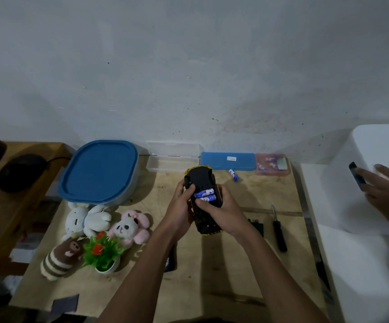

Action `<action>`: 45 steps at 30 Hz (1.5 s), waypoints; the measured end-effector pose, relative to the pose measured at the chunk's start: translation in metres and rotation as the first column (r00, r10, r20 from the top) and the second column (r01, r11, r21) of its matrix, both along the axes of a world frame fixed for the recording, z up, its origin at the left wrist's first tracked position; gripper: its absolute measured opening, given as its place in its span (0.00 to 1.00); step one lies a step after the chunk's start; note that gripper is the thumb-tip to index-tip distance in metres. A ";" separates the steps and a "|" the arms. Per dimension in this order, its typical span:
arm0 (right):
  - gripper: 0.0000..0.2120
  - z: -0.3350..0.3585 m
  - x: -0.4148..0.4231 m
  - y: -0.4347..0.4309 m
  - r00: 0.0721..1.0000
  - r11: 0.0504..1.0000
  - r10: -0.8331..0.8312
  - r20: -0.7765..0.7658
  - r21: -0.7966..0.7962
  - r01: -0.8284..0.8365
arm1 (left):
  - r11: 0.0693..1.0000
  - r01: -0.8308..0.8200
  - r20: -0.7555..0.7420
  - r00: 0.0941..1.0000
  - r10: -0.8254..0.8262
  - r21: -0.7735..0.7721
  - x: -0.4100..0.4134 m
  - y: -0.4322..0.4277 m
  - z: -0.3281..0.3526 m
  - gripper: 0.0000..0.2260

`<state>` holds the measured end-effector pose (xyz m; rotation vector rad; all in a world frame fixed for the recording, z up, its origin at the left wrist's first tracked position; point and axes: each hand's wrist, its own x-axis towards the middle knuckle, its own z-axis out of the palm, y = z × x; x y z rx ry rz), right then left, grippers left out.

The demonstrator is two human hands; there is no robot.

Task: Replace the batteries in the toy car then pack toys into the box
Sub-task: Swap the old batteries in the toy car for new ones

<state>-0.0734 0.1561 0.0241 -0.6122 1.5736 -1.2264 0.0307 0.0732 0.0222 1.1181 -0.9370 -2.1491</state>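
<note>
So I've got the toy car (201,179) flipped belly-up over the middle of the worktop (212,271). It's a yellow body with a black underside, and the battery bay's open with two blue batteries (204,196) sitting side by side. My left hand (180,202) grips one side and my right hand (215,209) grips the other, thumb against the lower battery.

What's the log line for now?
step: battery swap | left grip: holds upturned toy car | right grip: holds car, thumb at batteries in open bay | table: loose battery, screwdriver
</note>
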 end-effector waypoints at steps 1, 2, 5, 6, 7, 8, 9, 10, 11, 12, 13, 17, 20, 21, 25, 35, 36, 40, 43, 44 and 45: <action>0.25 -0.001 -0.001 -0.001 1.000 1.000 0.000 -0.010 0.005 0.000 | 1.000 -0.002 0.000 1.000 0.002 0.008 -0.002 0.001 0.000 0.15; 0.25 -0.001 -0.002 -0.001 1.000 1.000 -0.002 -0.016 0.016 0.003 | 1.000 -0.005 0.006 1.000 0.005 0.015 -0.003 0.001 -0.001 0.15; 0.22 -0.004 -0.009 0.000 1.000 0.999 0.016 -0.009 0.045 -0.016 | 0.999 -0.003 0.035 0.999 0.001 0.041 -0.004 0.001 -0.007 0.15; 0.20 -0.004 -0.015 0.000 1.000 0.999 0.015 0.005 0.052 -0.016 | 0.999 -0.001 0.050 0.999 -0.001 0.040 -0.005 0.000 -0.010 0.15; 0.19 -0.007 -0.022 -0.001 1.000 0.998 -0.007 0.007 0.066 0.007 | 0.999 0.001 0.064 0.998 -0.003 0.036 -0.005 -0.002 -0.012 0.14; 0.18 -0.013 -0.031 -0.003 0.998 0.995 -0.051 -0.023 0.083 0.053 | 0.999 -0.001 0.078 0.997 -0.002 0.035 -0.006 -0.004 -0.013 0.13; 0.19 -0.021 -0.042 -0.007 0.988 0.987 -0.109 -0.107 0.103 0.120 | 0.999 -0.005 0.090 0.996 0.002 0.037 -0.007 -0.006 -0.014 0.12; 0.19 -0.031 -0.054 -0.013 0.960 0.974 -0.161 -0.228 0.117 0.192 | 0.999 -0.010 0.101 0.995 0.006 0.038 -0.008 -0.008 -0.015 0.11; 0.19 -0.041 -0.066 -0.019 0.912 0.960 -0.192 -0.361 0.121 0.251 | 0.999 -0.013 0.109 0.994 0.009 0.039 -0.009 -0.010 -0.016 0.11; 0.19 -0.050 -0.077 -0.025 0.854 0.951 -0.193 -0.484 0.121 0.283 | 0.999 -0.015 0.118 0.993 0.010 0.039 -0.011 -0.012 -0.017 0.12; 0.20 -0.059 -0.087 -0.033 0.791 0.950 -0.159 -0.591 0.127 0.286 | 0.999 -0.016 0.122 0.992 0.012 0.038 -0.012 -0.014 -0.018 0.12; 0.17 -0.083 -0.112 -0.057 0.572 0.956 0.072 -0.817 0.221 0.195 | 1.000 -0.020 0.122 0.992 0.016 0.025 -0.021 -0.019 -0.017 0.13; 0.12 -0.088 -0.117 -0.068 0.459 0.930 0.224 -0.860 0.329 0.163 | 1.000 -0.009 0.118 0.993 0.008 0.009 -0.026 -0.020 -0.013 0.13; 0.11 -0.087 -0.116 -0.070 0.453 0.925 0.238 -0.859 0.343 0.164 | 1.000 -0.009 0.118 0.993 0.009 0.004 -0.026 -0.021 -0.012 0.13; 0.13 -0.078 -0.108 -0.064 0.724 0.957 0.086 -0.684 0.260 0.132 | 0.999 -0.039 0.101 0.994 0.040 -0.010 -0.025 -0.024 -0.010 0.13; 0.11 0.002 -0.051 -0.002 0.782 0.926 -0.291 0.551 -0.042 0.374 | 0.997 -0.081 0.067 0.994 0.082 -0.018 -0.016 -0.018 -0.001 0.13; 0.11 0.007 -0.047 0.003 0.846 0.932 -0.288 0.449 -0.072 0.356 | 0.997 -0.078 0.066 0.995 0.080 -0.027 -0.015 -0.016 0.002 0.13; 0.09 0.029 -0.033 0.015 0.958 0.951 -0.283 -0.048 -0.145 0.274 | 0.995 -0.072 0.063 0.995 0.076 -0.063 -0.011 -0.007 0.015 0.11; 0.09 0.036 -0.020 0.015 0.934 0.944 -0.301 -0.192 -0.194 0.265 | 0.994 -0.066 0.062 0.996 0.072 -0.088 -0.010 -0.001 0.021 0.11; 0.09 0.036 -0.015 0.016 0.919 0.943 -0.310 -0.243 -0.200 0.265 | 0.993 -0.063 0.059 0.996 0.069 -0.099 -0.009 0.003 0.023 0.11; 0.09 0.036 -0.009 0.017 0.899 0.942 -0.319 -0.300 -0.202 0.267 | 0.992 -0.059 0.057 0.996 0.065 -0.111 -0.008 0.006 0.024 0.11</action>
